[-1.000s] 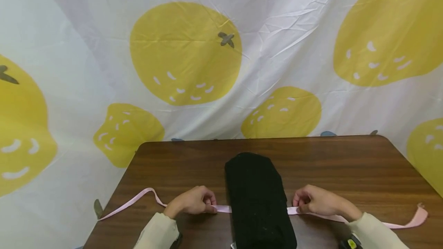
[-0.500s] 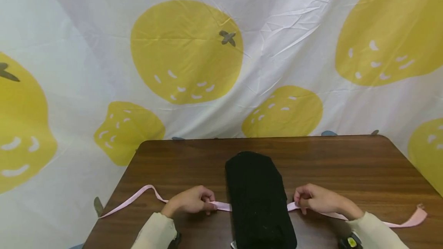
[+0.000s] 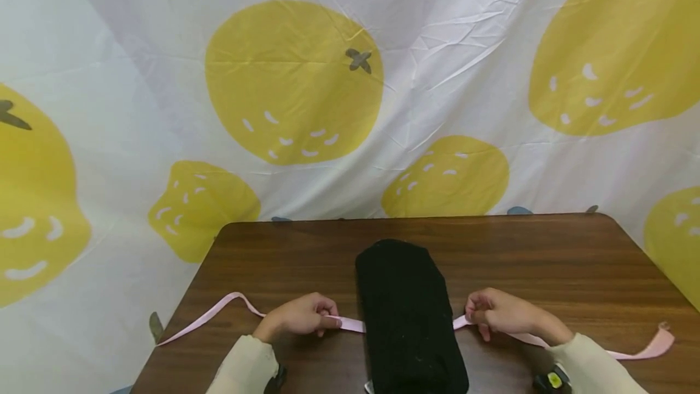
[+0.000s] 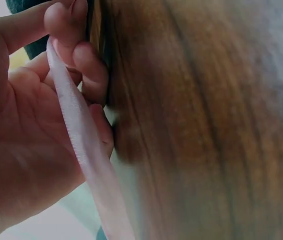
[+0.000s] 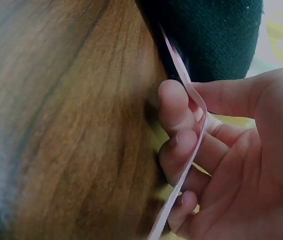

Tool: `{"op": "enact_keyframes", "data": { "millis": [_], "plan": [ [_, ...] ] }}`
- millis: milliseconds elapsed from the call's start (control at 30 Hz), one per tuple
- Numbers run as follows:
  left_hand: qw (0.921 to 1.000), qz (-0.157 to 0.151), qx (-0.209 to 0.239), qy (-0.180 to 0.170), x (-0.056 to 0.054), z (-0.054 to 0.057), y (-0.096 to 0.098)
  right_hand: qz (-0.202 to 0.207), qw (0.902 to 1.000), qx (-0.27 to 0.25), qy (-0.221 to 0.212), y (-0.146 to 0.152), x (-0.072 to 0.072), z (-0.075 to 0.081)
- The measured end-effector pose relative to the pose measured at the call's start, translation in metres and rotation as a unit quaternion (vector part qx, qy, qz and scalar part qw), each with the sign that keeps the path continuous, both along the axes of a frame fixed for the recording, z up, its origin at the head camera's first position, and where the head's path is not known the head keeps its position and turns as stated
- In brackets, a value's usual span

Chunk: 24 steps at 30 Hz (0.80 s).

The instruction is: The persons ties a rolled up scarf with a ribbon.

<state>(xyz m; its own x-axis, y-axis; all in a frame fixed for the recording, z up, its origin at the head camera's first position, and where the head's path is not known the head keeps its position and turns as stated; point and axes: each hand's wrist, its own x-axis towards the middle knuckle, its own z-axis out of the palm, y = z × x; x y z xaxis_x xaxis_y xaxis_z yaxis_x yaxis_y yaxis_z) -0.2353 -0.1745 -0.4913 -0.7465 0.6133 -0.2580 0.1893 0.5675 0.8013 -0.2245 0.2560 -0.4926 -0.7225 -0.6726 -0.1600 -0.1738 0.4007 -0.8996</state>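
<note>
A long black cloth-covered block (image 3: pixel 410 315) lies on the table, and a pink ribbon (image 3: pixel 351 324) runs beneath it and out on both sides. On its left, my left hand (image 3: pixel 303 315) pinches the ribbon between thumb and fingers. My right hand (image 3: pixel 508 312) pinches the ribbon just off the block's right side. In the left wrist view, the ribbon (image 4: pixel 79 120) trails down across the palm from the fingertips. The right wrist view has the ribbon (image 5: pixel 196 140) passing between thumb and forefinger, near the dark knitted-looking block (image 5: pixel 216 35). The part under the block is hidden.
The brown wood-grain table (image 3: pixel 295 254) has rounded far corners. Behind it hangs a white cloth (image 3: pixel 306 199) printed with yellow fruit. One ribbon tail reaches the table's left edge; the other curls at the right. A small pale tab (image 3: pixel 369 387) shows by the block's near left corner.
Both hands have risen slightly with the ribbon, and the stretches beside the block now slope up a little. The block stays in place.
</note>
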Motion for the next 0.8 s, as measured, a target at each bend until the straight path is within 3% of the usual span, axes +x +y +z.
{"op": "enact_keyframes", "data": {
  "millis": [600, 700, 800],
  "plan": [
    [0.9996, 0.023, -0.001, 0.017, -0.002, 0.001, 0.004, -0.088, 0.9952, 0.037, -0.019, -0.015, -0.001, 0.008],
    [0.9996, 0.024, 0.0, 0.011, -0.002, 0.002, 0.002, -0.09, 0.9948, 0.036, -0.033, -0.013, -0.002, 0.01],
    [0.9997, 0.023, 0.001, 0.008, -0.003, 0.003, -0.001, -0.063, 0.9966, 0.025, -0.046, -0.009, -0.005, 0.011]
  ]
}}
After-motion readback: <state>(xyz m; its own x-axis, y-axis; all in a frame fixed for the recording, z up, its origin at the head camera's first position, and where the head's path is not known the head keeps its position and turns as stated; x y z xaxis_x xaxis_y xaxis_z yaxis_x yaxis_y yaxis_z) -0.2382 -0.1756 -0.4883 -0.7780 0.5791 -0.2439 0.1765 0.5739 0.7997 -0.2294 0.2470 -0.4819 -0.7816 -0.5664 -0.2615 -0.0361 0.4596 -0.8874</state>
